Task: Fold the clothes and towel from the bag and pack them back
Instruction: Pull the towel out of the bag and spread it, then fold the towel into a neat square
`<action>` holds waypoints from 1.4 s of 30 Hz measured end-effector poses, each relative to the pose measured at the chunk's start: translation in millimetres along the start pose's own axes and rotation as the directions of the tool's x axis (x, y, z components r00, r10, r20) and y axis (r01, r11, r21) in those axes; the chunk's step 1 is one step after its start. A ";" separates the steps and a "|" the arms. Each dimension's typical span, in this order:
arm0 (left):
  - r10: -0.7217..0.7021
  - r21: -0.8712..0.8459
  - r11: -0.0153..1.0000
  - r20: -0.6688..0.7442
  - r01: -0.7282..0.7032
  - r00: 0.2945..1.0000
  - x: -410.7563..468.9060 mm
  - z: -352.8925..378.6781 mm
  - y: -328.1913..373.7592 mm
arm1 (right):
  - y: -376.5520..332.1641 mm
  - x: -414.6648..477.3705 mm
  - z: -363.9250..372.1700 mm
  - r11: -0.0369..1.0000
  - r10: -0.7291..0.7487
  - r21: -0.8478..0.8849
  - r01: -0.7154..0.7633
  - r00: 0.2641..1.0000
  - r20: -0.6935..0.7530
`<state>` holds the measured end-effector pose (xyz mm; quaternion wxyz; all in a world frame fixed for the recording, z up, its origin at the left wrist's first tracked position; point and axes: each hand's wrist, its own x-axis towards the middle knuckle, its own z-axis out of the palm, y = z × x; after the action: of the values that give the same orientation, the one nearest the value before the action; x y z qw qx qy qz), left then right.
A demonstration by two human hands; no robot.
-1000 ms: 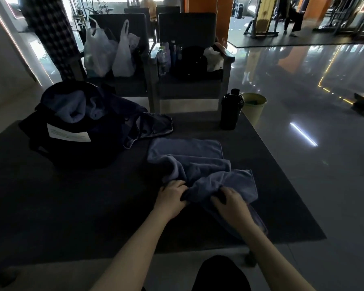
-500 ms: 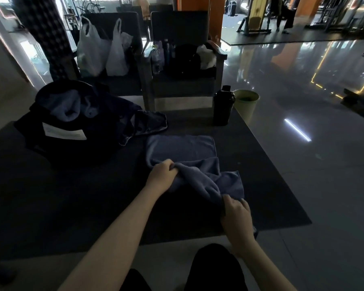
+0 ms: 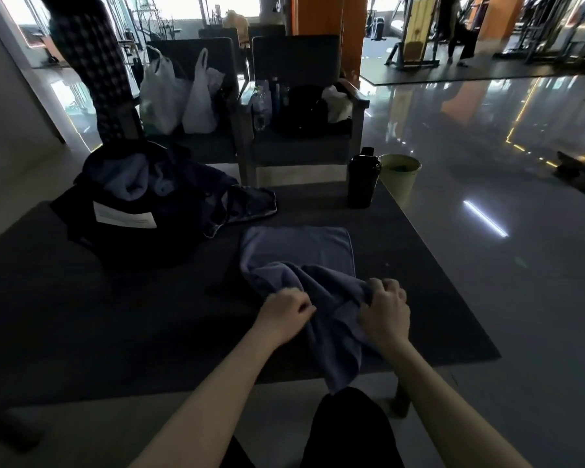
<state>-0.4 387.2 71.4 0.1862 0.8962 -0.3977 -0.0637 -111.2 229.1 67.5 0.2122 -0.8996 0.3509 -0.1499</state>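
Gripping the blue towel (image 3: 296, 248) on the dark table (image 3: 115, 315), the left hand (image 3: 284, 315) and right hand (image 3: 384, 310) each clench a bunch of its near end, side by side. Its long axis runs away from the person: far half flat, near tail over the table edge. The bag (image 3: 125, 231) sits far-left, nearer the left hand.

Black bottle (image 3: 363, 179) at one o'clock on the dark table (image 3: 115, 315), pale green bin (image 3: 399, 175) beside it, white plastic bags (image 3: 169, 96) on a chair (image 3: 190, 55) at eleven o'clock
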 end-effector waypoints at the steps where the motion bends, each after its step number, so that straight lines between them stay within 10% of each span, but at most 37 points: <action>1: -0.005 0.012 1.000 0.123 0.003 0.992 -5.5 9.5 2.0 | 3.8 -3.0 4.7 0.993 -0.112 -0.036 0.110 0.992 -0.063; 6: -0.077 0.072 0.996 0.247 0.061 0.966 -18.0 28.4 8.2 | 28.8 -13.2 18.8 0.943 -0.309 -0.012 0.332 0.889 0.336; 13: -0.151 0.219 0.974 0.414 0.063 0.897 -40.7 44.3 25.3 | 58.2 -36.7 17.2 0.957 -0.276 -0.013 0.290 0.922 0.270; 25: 0.083 0.298 0.952 -0.022 -0.073 0.996 -80.6 59.5 35.1 | 48.7 -50.0 5.7 0.988 -0.140 0.081 0.128 0.976 0.166; 29: -0.031 -0.041 0.999 -0.058 0.029 0.998 -77.7 39.6 41.5 | 50.4 -57.0 -2.8 0.979 -0.056 0.200 0.033 0.992 0.111; 33: -0.306 -0.491 0.838 -0.064 0.237 0.950 -78.6 6.7 43.9 | 50.5 -62.4 -17.7 0.968 -0.009 0.251 -0.009 0.997 0.071; 42: -0.495 -0.662 0.705 -0.201 0.255 0.845 -85.9 -68.7 10.2 | 40.3 -64.7 -68.4 0.939 -0.199 0.299 0.171 0.978 0.067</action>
<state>-47.4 463.7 135.7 0.5186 0.8447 -0.1187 -0.0586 -208.5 228.4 99.2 0.3442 -0.8936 0.2280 -0.1761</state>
